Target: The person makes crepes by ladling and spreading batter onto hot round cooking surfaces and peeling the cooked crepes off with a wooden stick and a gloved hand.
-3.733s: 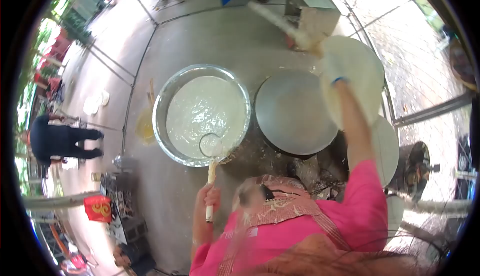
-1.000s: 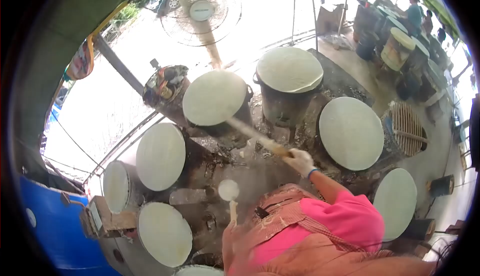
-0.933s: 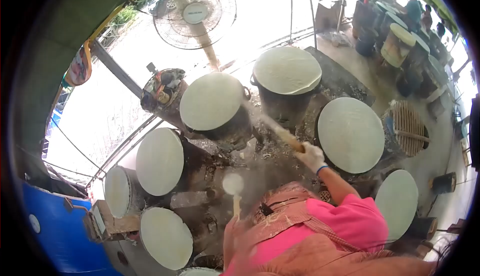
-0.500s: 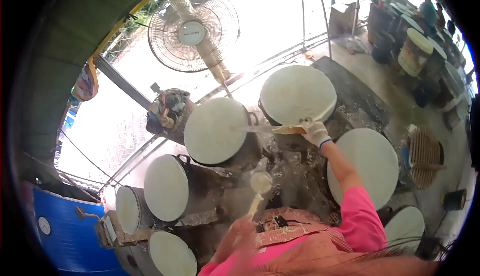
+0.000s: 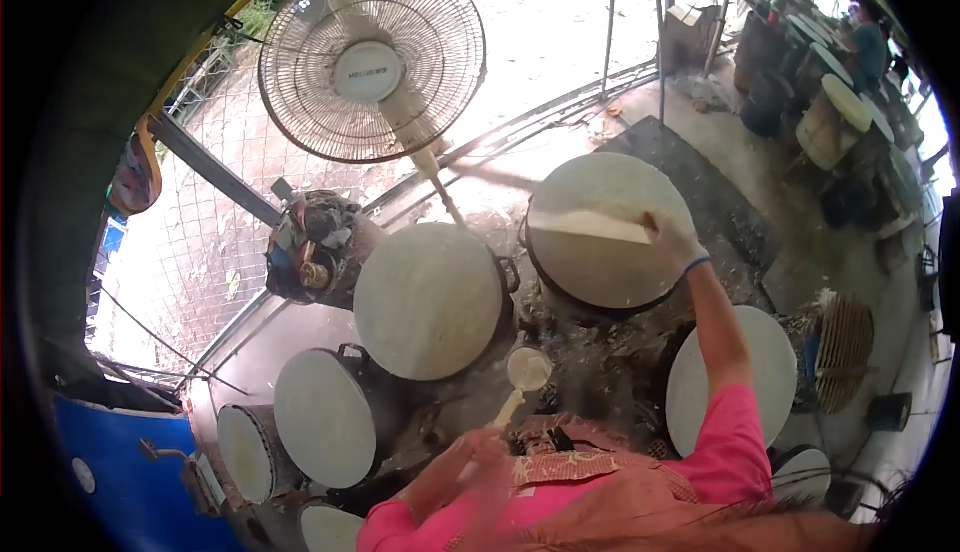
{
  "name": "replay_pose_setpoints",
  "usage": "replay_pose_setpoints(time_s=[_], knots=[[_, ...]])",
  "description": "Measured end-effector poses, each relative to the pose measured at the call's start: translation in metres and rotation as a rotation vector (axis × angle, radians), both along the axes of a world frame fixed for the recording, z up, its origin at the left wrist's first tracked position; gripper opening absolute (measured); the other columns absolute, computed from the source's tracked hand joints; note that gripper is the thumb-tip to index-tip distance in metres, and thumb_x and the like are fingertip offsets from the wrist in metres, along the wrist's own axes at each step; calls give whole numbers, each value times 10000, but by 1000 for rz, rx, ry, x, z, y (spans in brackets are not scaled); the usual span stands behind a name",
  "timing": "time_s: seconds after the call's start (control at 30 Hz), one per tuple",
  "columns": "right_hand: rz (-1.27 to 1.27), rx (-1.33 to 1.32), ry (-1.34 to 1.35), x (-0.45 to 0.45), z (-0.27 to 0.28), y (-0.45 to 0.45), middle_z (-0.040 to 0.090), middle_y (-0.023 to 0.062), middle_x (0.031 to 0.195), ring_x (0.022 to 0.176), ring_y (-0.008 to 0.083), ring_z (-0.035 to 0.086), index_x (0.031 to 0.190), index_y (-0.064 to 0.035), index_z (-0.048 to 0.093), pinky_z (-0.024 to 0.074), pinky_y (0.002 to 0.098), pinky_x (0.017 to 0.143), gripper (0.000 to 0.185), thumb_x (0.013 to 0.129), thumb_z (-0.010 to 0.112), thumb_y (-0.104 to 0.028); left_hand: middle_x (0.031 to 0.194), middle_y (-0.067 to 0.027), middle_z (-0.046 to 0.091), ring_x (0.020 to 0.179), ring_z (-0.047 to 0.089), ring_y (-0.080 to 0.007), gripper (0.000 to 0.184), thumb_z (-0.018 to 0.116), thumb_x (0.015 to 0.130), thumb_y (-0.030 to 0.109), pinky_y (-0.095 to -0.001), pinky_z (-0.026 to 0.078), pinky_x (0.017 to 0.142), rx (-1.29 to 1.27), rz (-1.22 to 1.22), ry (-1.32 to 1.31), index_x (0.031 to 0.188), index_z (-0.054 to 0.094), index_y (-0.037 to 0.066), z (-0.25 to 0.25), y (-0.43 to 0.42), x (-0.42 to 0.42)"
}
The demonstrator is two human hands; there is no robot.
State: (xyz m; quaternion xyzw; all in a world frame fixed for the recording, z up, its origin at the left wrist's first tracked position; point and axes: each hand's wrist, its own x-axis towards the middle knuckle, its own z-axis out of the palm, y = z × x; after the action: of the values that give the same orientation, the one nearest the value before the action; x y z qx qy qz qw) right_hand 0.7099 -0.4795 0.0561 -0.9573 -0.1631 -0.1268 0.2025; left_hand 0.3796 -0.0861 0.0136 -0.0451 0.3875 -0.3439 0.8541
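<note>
My right hand (image 5: 677,242), in a pale glove with a blue cuff, grips the end of a long flat spatula (image 5: 592,225). The blade lies across or just above a round, pale flat-topped pan (image 5: 605,277); contact cannot be told. Close to my body, my left hand (image 5: 465,467) is closed round the light handle of a ladle (image 5: 530,369), its round bowl pointing away from me. Part of that hand is blurred. Left of the spatula, another round pan (image 5: 430,302) has a thin pale coating and a dark side handle.
More round pans (image 5: 325,419) stand to the left, and one (image 5: 735,377) sits under my right arm. A large fan (image 5: 370,72) stands ahead. A slatted wooden rack (image 5: 845,352) is at right, a blue tank (image 5: 130,462) at lower left. Another person (image 5: 868,47) is far right.
My right hand has moved forward and right with the spatula, from the gap between two pans to over the far pan. The left hand still holds the ladle. The view has shifted slightly.
</note>
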Motion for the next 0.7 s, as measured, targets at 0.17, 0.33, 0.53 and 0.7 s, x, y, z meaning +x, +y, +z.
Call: replay_pose_setpoints(time_s=[0.17, 0.33, 0.53, 0.7], knots=[[-190, 193, -167, 46, 12, -25, 631, 195, 825, 780, 394, 605, 899, -64, 636, 482, 449, 675, 169, 820, 607, -210, 619, 15, 358, 426, 320, -41, 241, 441, 976, 194, -175, 302, 348, -4, -33, -8, 1206, 464, 126, -5, 9, 31], [-377, 324, -128, 73, 22, -55, 641, 174, 777, 721, 341, 631, 926, -75, 634, 480, 398, 639, 187, 825, 627, -232, 621, 17, 357, 430, 321, -38, 228, 446, 973, 189, -174, 300, 350, 1, -60, -22, 1190, 464, 122, -12, 17, 50], [-488, 809, -145, 98, 32, -110, 473, -5, 573, 466, 102, 483, 799, -26, 584, 393, 275, 441, 169, 840, 593, -190, 622, 20, 355, 435, 322, -35, 212, 452, 969, 184, -172, 297, 352, 18, -92, -49, 1171, 464, 118, -25, 15, 69], [-694, 1012, -338, 80, 50, -183, 503, -2, 593, 441, 94, 468, 803, -34, 591, 362, 268, 399, 149, 840, 583, -178, 624, 23, 354, 439, 322, -32, 200, 457, 966, 180, -171, 295, 353, 79, -177, -94, 1155, 464, 115, -24, -8, 73]])
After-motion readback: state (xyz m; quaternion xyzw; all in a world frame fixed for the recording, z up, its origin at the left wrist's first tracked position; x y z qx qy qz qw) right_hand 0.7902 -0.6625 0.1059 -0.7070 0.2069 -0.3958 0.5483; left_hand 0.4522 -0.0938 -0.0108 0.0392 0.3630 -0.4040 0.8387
